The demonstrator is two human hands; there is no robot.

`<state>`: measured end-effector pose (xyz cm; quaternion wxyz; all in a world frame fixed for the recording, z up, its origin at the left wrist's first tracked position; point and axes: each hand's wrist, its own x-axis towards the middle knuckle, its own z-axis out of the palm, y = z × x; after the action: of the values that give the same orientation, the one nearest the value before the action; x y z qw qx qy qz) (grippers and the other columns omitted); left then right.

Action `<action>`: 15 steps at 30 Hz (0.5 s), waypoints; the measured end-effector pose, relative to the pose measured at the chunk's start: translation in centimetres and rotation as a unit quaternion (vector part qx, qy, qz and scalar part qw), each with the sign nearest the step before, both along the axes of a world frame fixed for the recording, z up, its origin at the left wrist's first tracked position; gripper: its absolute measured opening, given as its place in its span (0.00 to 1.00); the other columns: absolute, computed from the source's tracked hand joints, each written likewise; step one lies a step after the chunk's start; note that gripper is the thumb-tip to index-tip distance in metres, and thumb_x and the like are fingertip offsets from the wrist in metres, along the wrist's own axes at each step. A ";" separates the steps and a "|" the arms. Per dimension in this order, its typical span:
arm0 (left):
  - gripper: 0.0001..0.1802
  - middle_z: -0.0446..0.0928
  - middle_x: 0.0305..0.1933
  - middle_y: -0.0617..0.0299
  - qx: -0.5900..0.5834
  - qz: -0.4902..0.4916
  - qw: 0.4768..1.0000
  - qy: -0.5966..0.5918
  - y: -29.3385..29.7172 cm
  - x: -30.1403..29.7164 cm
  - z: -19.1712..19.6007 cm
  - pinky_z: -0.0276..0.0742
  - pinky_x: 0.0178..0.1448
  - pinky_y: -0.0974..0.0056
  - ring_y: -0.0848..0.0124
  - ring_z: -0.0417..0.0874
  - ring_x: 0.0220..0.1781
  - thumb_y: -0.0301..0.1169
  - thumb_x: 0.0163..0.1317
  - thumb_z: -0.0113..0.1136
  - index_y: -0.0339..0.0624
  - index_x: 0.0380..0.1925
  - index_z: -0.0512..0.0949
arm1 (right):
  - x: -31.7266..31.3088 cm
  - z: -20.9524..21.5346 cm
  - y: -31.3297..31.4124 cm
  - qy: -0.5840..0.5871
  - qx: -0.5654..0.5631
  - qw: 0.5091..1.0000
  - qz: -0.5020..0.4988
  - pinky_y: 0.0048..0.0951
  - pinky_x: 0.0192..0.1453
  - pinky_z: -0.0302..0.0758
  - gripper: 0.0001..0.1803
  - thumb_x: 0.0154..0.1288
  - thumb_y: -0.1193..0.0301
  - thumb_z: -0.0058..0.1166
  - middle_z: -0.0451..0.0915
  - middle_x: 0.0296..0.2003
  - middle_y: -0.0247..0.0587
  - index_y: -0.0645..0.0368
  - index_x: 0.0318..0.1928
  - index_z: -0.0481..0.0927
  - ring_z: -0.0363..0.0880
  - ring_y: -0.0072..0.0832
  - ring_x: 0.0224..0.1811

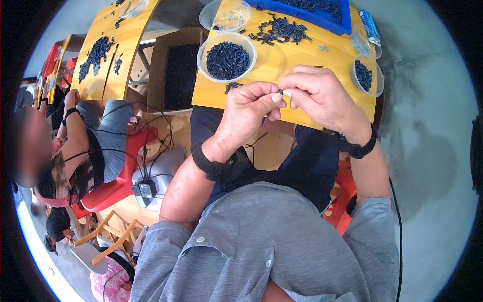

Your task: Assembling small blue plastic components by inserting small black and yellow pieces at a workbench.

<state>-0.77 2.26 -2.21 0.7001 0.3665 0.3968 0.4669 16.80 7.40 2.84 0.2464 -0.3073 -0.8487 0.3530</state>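
Note:
My left hand [249, 110] and my right hand [322, 98] meet over the near edge of the yellow table, fingertips almost touching. Pinched in my left fingertips is a small black piece [280, 92], mostly covered by the fingers. The right thumb and forefinger are closed right beside it; whatever they grip is hidden. Just beyond my left hand, a clear plastic bowl [201, 64] holds many short black cylindrical pieces. A few more such pieces [233, 86] lie between that bowl and my left hand. A loose pile of black pieces [282, 30] lies farther back.
A blue tray [347, 22] of black pieces stands at the back. Clear tubs sit at far left [202, 17] and right [380, 83]. Tiny shiny parts [323, 48] lie on the table [297, 55]. A cardboard box [156, 75] stands left; a co-worker sits beyond cables [166, 121].

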 end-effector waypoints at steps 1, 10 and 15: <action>0.06 0.80 0.32 0.61 0.002 -0.001 1.000 0.000 0.0 0.1 0.1 0.76 0.36 0.72 0.78 0.77 0.29 0.24 0.63 0.54 0.35 0.38 0.78 | 0.1 -0.2 -0.3 0.047 0.002 0.999 -0.022 0.34 0.31 0.72 0.04 0.56 0.78 0.51 0.75 0.26 0.46 0.64 0.34 0.77 0.75 0.40 0.26; 0.06 0.80 0.33 0.60 0.014 -0.022 0.999 -0.024 0.0 0.6 1.2 0.76 0.37 0.72 0.76 0.78 0.31 0.24 0.64 0.53 0.34 0.39 0.77 | 0.5 -0.4 -2.1 0.132 -0.064 0.985 -0.089 0.28 0.29 0.72 0.05 0.56 0.82 0.54 0.75 0.24 0.41 0.63 0.33 0.77 0.75 0.31 0.24; 0.07 0.80 0.33 0.61 0.030 -0.021 0.998 -0.048 0.0 0.6 0.4 0.76 0.37 0.72 0.76 0.78 0.31 0.24 0.63 0.54 0.34 0.39 0.77 | 0.4 -0.9 -2.2 0.138 0.000 0.987 -0.086 0.29 0.29 0.72 0.05 0.55 0.82 0.55 0.76 0.25 0.42 0.62 0.33 0.77 0.76 0.33 0.25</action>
<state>-0.14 2.23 -1.78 0.7165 0.3727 0.3409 0.4811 17.19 5.18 1.97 0.3905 -0.3279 -0.7769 0.3694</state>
